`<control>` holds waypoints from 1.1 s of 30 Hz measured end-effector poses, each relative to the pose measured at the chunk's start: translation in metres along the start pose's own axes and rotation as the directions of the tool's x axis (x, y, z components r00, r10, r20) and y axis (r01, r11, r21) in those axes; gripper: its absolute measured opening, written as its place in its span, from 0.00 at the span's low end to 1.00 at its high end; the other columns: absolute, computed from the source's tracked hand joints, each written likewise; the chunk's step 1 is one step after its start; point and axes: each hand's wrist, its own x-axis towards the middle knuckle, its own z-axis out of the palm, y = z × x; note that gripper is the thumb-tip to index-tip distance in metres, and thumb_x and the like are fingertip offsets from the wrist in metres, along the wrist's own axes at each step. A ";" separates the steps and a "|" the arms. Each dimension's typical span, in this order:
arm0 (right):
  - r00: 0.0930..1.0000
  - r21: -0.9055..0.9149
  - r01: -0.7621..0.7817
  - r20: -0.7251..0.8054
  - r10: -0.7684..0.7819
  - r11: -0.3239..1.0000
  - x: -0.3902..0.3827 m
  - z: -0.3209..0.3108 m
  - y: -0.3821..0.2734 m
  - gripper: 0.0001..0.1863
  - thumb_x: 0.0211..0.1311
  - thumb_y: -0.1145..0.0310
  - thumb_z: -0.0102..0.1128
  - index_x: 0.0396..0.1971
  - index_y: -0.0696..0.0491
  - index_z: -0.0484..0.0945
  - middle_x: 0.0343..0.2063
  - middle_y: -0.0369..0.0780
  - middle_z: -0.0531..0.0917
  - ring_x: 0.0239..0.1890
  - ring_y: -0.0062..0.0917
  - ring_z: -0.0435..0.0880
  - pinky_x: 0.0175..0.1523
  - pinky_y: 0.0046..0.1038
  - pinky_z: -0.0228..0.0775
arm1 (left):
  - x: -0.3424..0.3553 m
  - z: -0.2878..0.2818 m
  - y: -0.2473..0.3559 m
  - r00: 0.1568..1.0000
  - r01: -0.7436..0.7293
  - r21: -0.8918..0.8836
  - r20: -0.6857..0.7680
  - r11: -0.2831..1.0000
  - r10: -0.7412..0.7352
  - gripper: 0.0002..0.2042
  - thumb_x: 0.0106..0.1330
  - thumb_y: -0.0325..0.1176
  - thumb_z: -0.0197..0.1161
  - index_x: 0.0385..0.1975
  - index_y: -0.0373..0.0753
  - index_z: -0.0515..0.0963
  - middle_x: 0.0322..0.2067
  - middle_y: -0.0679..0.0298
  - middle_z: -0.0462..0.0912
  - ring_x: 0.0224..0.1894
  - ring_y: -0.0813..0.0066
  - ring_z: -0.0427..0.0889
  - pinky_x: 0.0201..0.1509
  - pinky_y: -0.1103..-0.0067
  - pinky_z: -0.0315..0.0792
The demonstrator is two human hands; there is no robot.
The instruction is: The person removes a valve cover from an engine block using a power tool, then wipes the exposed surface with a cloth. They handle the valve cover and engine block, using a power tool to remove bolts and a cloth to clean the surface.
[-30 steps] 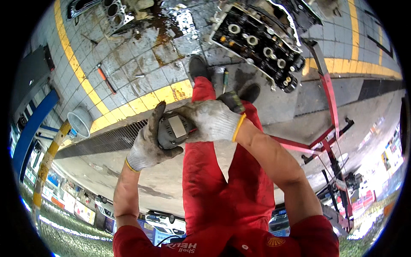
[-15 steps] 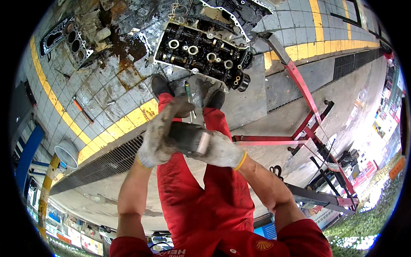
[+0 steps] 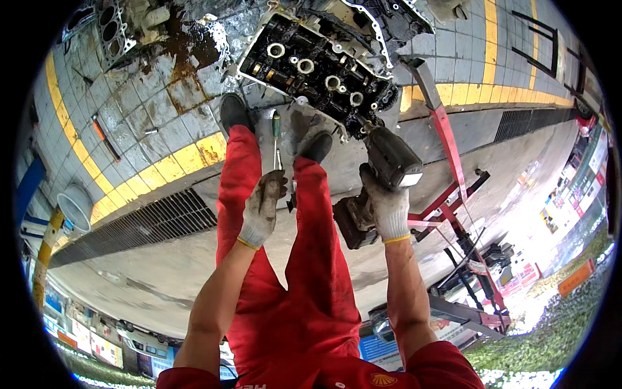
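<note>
My right hand point(image 3: 385, 202), in a pale work glove, grips a black cordless impact wrench point(image 3: 394, 159) by its handle; the battery point(image 3: 355, 222) hangs at the lower left. Its nose points at the lower right corner of an oily engine cylinder head point(image 3: 301, 79), by the round end part; whether the tip touches is unclear. My left hand point(image 3: 262, 206), gloved and blackened, is closed in front of my legs; what lies in its fingers, if anything, is hidden. Just beyond it, a screwdriver point(image 3: 276, 126) with a green handle lies on the floor between my shoes.
Behind the head lies a dark cover with a pale gasket edge point(image 3: 379, 32). An engine block point(image 3: 111, 31) stands far left, near an oil stain. A red-and-grey hoist frame point(image 3: 447, 139) is at right. An orange-handled tool point(image 3: 103, 136), floor grate point(image 3: 139, 227) and white bucket point(image 3: 76, 207) are left.
The impact wrench has moved from between both hands, over my legs, up and right to the cylinder head. My left hand has let go of it and come down to the middle.
</note>
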 end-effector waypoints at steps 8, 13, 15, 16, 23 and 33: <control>0.998 -0.173 -0.061 0.013 0.064 0.983 0.023 0.004 -0.014 0.19 0.65 0.67 0.74 0.53 0.57 0.83 0.37 0.37 0.89 0.36 0.19 0.83 0.42 0.28 0.77 | -0.003 -0.036 -0.049 0.995 0.089 -0.043 -0.031 0.995 -0.091 0.23 0.84 0.46 0.53 0.67 0.35 0.74 0.53 0.59 0.85 0.50 0.73 0.84 0.57 0.72 0.80; 0.997 -0.144 -0.045 0.048 0.053 0.988 0.034 -0.001 -0.022 0.17 0.63 0.64 0.75 0.49 0.56 0.85 0.31 0.36 0.88 0.30 0.22 0.84 0.38 0.29 0.77 | 0.000 -0.043 -0.046 0.992 0.124 -0.001 -0.023 0.992 -0.124 0.21 0.84 0.44 0.55 0.66 0.35 0.75 0.52 0.60 0.85 0.49 0.74 0.84 0.55 0.74 0.80; 0.995 -0.137 -0.043 0.079 0.054 0.990 0.036 -0.002 -0.027 0.17 0.63 0.61 0.74 0.46 0.55 0.85 0.27 0.36 0.88 0.26 0.24 0.85 0.36 0.30 0.77 | 0.000 -0.043 -0.058 0.994 0.109 -0.103 -0.009 0.989 -0.111 0.20 0.84 0.43 0.55 0.66 0.36 0.75 0.52 0.60 0.85 0.48 0.74 0.84 0.55 0.74 0.80; 0.993 -0.136 -0.052 0.097 0.066 0.989 0.035 -0.003 -0.033 0.16 0.63 0.61 0.74 0.46 0.55 0.85 0.27 0.37 0.88 0.26 0.23 0.84 0.35 0.30 0.77 | -0.001 -0.044 -0.065 0.994 0.103 -0.153 -0.003 0.983 -0.105 0.20 0.84 0.43 0.55 0.65 0.36 0.75 0.52 0.60 0.85 0.48 0.74 0.84 0.55 0.74 0.80; 0.994 -0.207 0.043 0.108 -0.021 0.977 0.051 -0.012 -0.008 0.16 0.62 0.62 0.74 0.44 0.56 0.85 0.27 0.35 0.88 0.27 0.23 0.85 0.36 0.30 0.77 | 0.002 -0.047 -0.072 0.995 0.094 -0.113 -0.005 0.989 -0.095 0.20 0.83 0.42 0.56 0.66 0.37 0.75 0.52 0.61 0.85 0.49 0.74 0.83 0.56 0.74 0.80; 0.996 -0.091 -0.057 0.062 0.063 0.994 0.015 -0.005 -0.026 0.20 0.63 0.67 0.76 0.53 0.57 0.84 0.40 0.37 0.89 0.36 0.19 0.83 0.41 0.27 0.77 | 0.000 -0.046 -0.068 0.991 0.129 -0.150 -0.021 0.980 -0.134 0.20 0.83 0.41 0.56 0.67 0.36 0.74 0.53 0.60 0.85 0.49 0.73 0.84 0.56 0.73 0.80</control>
